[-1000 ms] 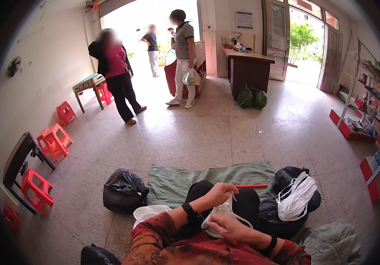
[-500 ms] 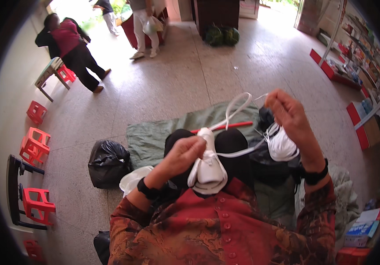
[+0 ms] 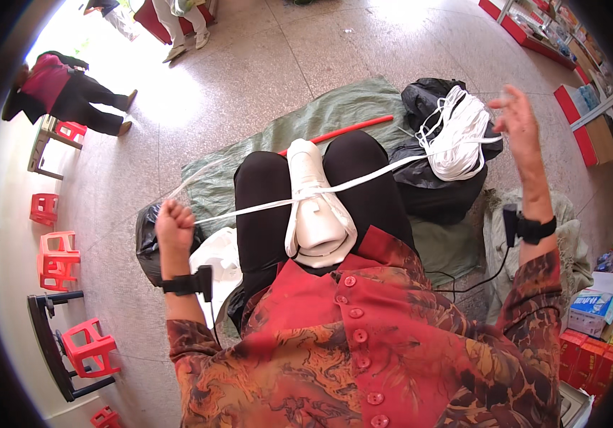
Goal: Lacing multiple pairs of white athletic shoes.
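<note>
A white shoe-shaped form point(image 3: 319, 228), perhaps a shoe last with a sole, lies between my knees, its narrow end pointing away from me. Across its middle runs a flat white cord point(image 3: 256, 207). My left hand point(image 3: 175, 225) is closed around the cord on the left, and a blurred loose length trails up from the fist. On the right, my right hand point(image 3: 522, 128) is raised with fingers apart, beside the cord's right-hand stretch, apparently holding nothing. A bundle of white cord point(image 3: 456, 135) rests on a black plastic bag point(image 3: 428, 93) just left of that hand.
A red stick point(image 3: 349, 133) lies on a green sheet point(image 3: 214, 189) beyond my knees. Left of me are another black bag point(image 3: 148, 242) and a white plastic bag point(image 3: 217, 260). Red stools point(image 3: 57, 260) line the left wall; shelves point(image 3: 584, 114) stand right. Other people stand far left.
My left hand has moved from the shoe-shaped form out to the left, drawing the cord across it. My right hand has shifted outward and its fingers have spread. The view has tilted down.
</note>
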{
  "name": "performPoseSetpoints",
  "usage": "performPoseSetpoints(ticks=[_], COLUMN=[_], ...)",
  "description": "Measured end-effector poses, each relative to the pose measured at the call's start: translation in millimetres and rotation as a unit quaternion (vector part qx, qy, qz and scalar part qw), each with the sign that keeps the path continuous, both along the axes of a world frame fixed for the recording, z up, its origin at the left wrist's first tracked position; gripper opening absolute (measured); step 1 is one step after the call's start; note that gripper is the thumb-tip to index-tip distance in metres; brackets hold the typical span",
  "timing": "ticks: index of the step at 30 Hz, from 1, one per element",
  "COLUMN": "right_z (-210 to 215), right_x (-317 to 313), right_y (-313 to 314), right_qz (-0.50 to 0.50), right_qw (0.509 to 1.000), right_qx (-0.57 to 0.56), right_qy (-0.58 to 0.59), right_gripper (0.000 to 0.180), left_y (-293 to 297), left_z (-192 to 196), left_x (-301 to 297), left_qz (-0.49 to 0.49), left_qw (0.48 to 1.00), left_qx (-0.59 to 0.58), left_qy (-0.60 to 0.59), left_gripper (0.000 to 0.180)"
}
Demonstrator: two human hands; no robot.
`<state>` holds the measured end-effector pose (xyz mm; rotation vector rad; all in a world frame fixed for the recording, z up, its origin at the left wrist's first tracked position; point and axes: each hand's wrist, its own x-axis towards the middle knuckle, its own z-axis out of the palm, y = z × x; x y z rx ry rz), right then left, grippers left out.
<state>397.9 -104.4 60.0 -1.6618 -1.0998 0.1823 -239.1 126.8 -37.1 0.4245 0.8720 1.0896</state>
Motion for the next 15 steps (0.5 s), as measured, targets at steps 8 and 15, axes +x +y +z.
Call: performPoseSetpoints(ticks=[8, 15], right_z=[-48, -69], right_x=[-209, -218], right_y=[23, 38], right_qz=[0.350, 0.349], right_qw=[0.917, 0.927], right_qx=[-0.176, -0.138], right_qy=[0.075, 0.004], right_gripper=[0.014, 0.015], left_y=[37, -80], left_z=[41, 55], left_x=[-92, 88], left_qz=[0.216, -0.286], left_qw=[0.902, 0.806], left_qx=[0.039, 0.232], left_qy=[0.372, 0.464], left_gripper=[0.031, 0.035])
